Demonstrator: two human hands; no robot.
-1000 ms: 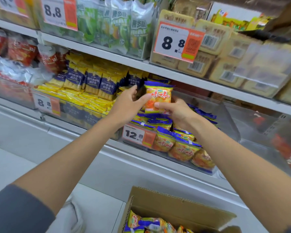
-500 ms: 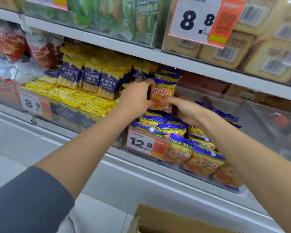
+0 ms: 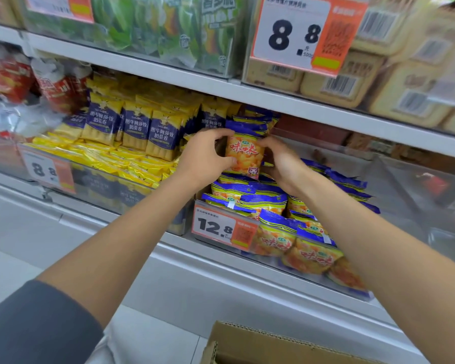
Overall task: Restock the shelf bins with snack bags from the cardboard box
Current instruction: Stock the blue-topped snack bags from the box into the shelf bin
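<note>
Standing upright at the back of the bin (image 3: 294, 266), the snack bag (image 3: 244, 156) is clamped between both hands: left hand (image 3: 205, 158) gripping its 9 o'clock edge, right hand (image 3: 281, 164) its 3 o'clock edge — long axis vertical, cardboard box (image 3: 260, 345) at 6 o'clock.

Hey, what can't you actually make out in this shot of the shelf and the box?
Head view only.
Cardboard box: cut off by the bottom edge, contents unseen.
Orange snack bag: side edges covered by the left hand and right hand, which grip it.
Red packs far left: blurred, labels unreadable.
12.8 price tag: small print too small to read.
</note>
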